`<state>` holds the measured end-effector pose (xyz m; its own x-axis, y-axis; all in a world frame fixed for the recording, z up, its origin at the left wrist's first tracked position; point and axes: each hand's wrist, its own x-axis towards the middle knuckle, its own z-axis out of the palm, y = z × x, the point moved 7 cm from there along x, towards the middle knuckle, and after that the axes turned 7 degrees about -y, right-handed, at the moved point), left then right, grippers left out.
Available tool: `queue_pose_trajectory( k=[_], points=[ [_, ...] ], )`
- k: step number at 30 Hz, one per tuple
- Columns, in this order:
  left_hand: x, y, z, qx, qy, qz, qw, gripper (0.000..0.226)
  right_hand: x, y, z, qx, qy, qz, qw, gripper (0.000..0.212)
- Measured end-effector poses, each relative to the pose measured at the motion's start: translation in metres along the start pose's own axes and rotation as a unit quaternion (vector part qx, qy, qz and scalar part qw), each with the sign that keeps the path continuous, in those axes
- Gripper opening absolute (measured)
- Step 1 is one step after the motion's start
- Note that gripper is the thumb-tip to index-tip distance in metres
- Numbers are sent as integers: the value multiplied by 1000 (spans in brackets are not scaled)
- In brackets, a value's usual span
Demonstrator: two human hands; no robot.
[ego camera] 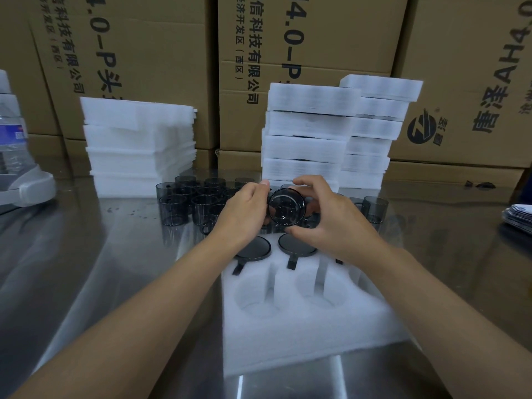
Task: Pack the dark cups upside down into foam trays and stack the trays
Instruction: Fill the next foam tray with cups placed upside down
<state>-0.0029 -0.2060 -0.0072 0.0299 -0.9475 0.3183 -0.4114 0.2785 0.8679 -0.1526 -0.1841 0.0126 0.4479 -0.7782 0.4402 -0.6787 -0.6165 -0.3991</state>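
Observation:
Both my hands hold one dark see-through cup (287, 207) on its side, its round mouth or base facing me, above the far edge of a white foam tray (305, 335). My left hand (240, 214) grips its left side and my right hand (328, 217) curls around its right side. In the tray's far row two dark cups sit upside down, one (253, 248) on the left and one (296, 244) beside it, handles toward me. The near pockets (254, 295) hold nothing. Several loose dark cups (187, 203) stand upright behind my hands.
Stacked packed foam trays (305, 139) rise at the back right, a pile of foam sheets (138, 145) at the back left. Cardboard boxes (316, 38) wall off the rear. A water bottle (11, 139) stands far left; papers (518, 217) lie far right on the steel table (100, 254).

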Motion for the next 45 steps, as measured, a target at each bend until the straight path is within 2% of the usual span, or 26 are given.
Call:
queue_pose_trajectory(
  k=[8,12,19,21,23,26,30,33,36,39,45],
  points=[
    [-1,2,0,-26,-13,-3,1000,33,-1,-1,-2,8,1,-3,1000,68],
    [1,3,0,-91,-82,-14,992,24,-2,-1,-7,22,17,-8,1000,70],
    [-4,17,-8,-98,-213,-4,972,24,-3,-21,-18,84,49,-8,995,57],
    [-8,19,-14,-92,-251,-18,963,29,-5,-31,-16,116,-12,-20,993,58],
    [-15,20,-17,-74,-312,-20,947,28,-8,-41,-12,134,-106,-36,985,63],
    [-28,17,-13,-17,-389,-24,921,33,-15,-56,-5,130,-206,-69,967,55],
    [-35,16,-4,4,-419,-32,908,36,-22,-65,6,152,-281,-82,944,45],
    [-36,18,-2,26,-427,-29,903,35,-23,-61,6,182,-300,-69,934,46],
    [-36,18,-4,25,-425,-22,904,49,-22,-58,5,200,-289,-57,935,50],
    [-33,19,-13,56,-409,11,911,66,-23,-62,10,157,-293,-56,941,58],
    [-37,15,-20,106,-453,9,885,96,-26,-73,10,81,-268,-60,958,60]
  ],
)
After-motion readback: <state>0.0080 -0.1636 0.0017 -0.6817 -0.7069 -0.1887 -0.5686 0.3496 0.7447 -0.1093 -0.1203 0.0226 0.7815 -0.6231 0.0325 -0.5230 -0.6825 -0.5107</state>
